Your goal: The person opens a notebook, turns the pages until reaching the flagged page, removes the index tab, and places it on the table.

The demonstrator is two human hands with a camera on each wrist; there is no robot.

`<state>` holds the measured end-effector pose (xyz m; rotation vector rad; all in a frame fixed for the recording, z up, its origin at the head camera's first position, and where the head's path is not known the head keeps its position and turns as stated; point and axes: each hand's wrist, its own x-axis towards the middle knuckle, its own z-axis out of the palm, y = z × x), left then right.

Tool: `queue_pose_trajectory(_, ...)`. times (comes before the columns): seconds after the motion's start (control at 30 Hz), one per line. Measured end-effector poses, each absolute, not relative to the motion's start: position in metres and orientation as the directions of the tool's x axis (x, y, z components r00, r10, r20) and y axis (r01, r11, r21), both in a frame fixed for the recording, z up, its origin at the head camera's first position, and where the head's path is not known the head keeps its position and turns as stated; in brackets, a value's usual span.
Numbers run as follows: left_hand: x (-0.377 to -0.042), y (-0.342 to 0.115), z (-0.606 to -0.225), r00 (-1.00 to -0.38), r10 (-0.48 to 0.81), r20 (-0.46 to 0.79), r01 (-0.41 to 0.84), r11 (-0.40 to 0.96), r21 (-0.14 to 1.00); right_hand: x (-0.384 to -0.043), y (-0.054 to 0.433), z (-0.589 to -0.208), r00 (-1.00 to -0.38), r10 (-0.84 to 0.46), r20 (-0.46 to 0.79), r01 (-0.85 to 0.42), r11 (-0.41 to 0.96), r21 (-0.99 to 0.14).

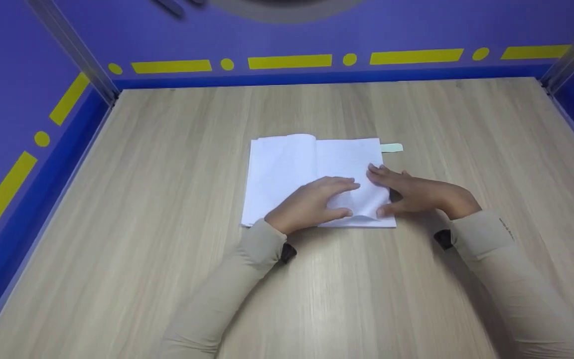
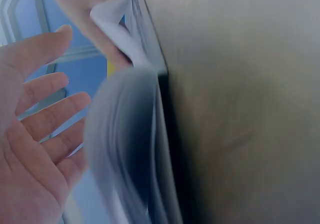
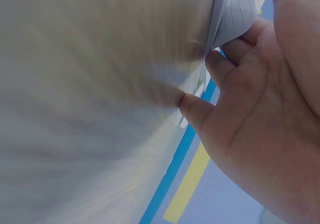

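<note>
An open notebook (image 1: pixel 279 174) with white lined pages lies on the table, and one leaf beside its middle fold curves upward. Over the pages, my left hand (image 1: pixel 317 202) is spread with its fingers extended; in the left wrist view, the palm and loosely parted fingers (image 2: pixel 55 114) hold nothing. At the notebook's right side, my right hand (image 1: pixel 411 192) holds the edge of a page (image 1: pixel 366 202) between thumb and fingers, and this page bulges up near its lower corner. The right wrist view shows the lifted lined page (image 3: pixel 237 17) covering some fingertips.
A pale green tab (image 1: pixel 392 147) sticks out from the notebook's upper right edge. The wooden table (image 1: pixel 167 149) is bounded by blue-purple panels (image 1: pixel 287 40) with yellow markings at the back and sides. A dark, blurred object (image 1: pixel 170 7) shows at the top.
</note>
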<state>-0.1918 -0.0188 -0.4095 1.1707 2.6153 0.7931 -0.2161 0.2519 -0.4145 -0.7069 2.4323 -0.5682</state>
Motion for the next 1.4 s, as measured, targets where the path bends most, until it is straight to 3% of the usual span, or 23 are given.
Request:
queue_pose_trajectory(0.37, -0.191, 0.004, -0.41, -0.616, 0.785, 0.064, 0.695, 0.504, 0.513, -0.216, 0.253, -0.414, -0.711, -0.608, -0.353, -0.374, 0.753, -0.542)
queue_pose_trajectory(1.0, -0.193, 0.016, -0.412, -0.604, 0.794, 0.061, 0.697, 0.49, 0.523, -0.216, 0.253, -0.414, -0.723, -0.587, -0.364, -0.375, 0.776, -0.507)
queue_pose_trajectory(1.4, -0.193, 0.018, -0.411, -0.635, 0.772, 0.023, 0.675, 0.541, 0.501, -0.216, 0.253, -0.417, -0.723, -0.599, -0.346, -0.367, 0.756, -0.541)
